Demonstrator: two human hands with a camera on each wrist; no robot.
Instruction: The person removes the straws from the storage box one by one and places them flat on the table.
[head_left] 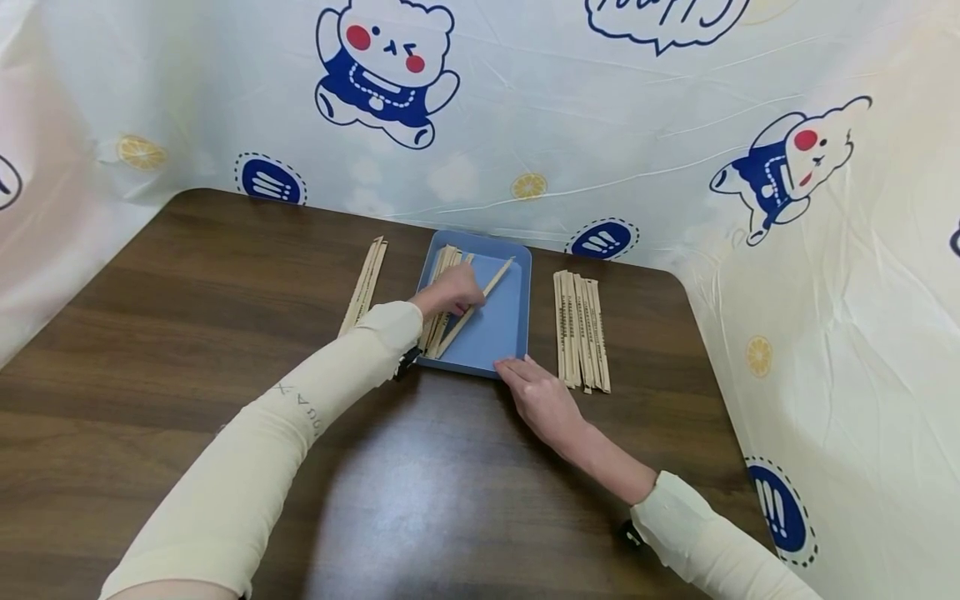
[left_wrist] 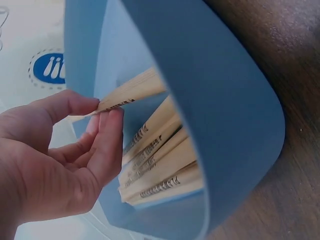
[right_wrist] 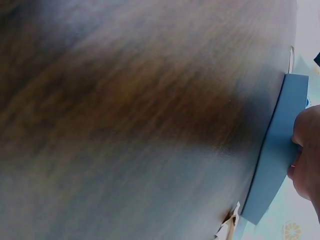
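Inside the blue tray [head_left: 501, 329], my left hand [head_left: 457, 287] pinches a slim packet of paper-wrapped chopsticks [head_left: 498, 276] between thumb and fingers. That packet slants across the tray, and the left wrist view shows print along its wrapper. Under and beside the hand, several more wrapped chopsticks [left_wrist: 159, 185] lie along the tray's left side, partly hidden by the hand in the head view. My right hand [head_left: 543, 402] holds the tray's rim at its near right corner, with fingertips at the edge.
To the right of the tray lies a row of several wrapped chopsticks [head_left: 581, 333]. A smaller group of wrapped chopsticks [head_left: 365, 283] lies to the left, partly behind the left sleeve. A printed curtain [head_left: 495, 108] hangs along the far edge of the brown wooden table [head_left: 247, 275].
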